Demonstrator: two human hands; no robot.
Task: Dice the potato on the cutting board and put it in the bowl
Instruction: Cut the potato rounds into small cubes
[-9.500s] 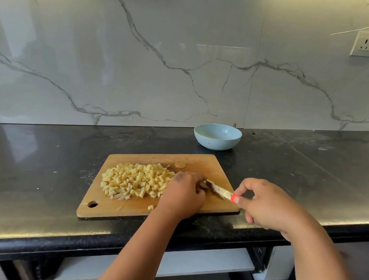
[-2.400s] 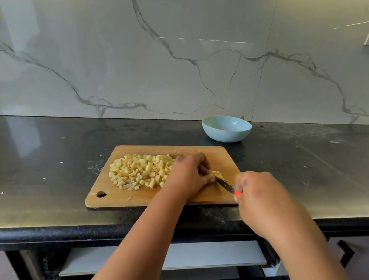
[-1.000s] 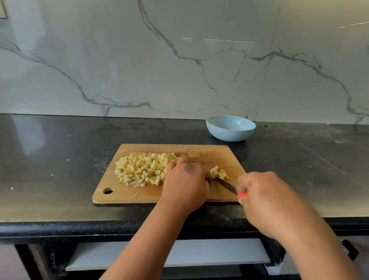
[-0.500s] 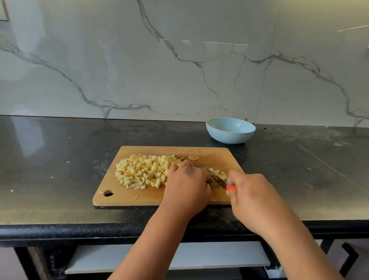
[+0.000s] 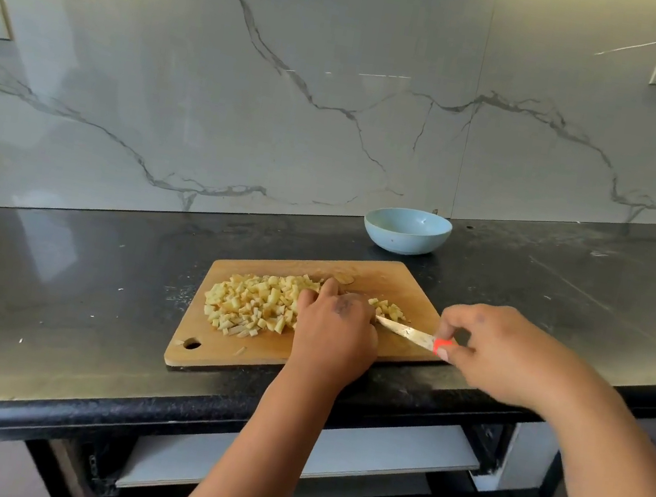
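- Yellow potato dice (image 5: 253, 305) lie in a heap on the left half of the wooden cutting board (image 5: 361, 271); a smaller group of dice (image 5: 387, 308) lies near its right edge.
- Between the two groups rests the left hand (image 5: 332, 330), fingers curled down on the board; what they hold is hidden.
- At the board's right edge the right hand (image 5: 503, 353) grips the knife (image 5: 407, 333) by its orange handle, blade pointing left.
- Behind the board's far right corner stands the light blue bowl (image 5: 406, 231) on the black counter (image 5: 56, 269), near the marble wall.
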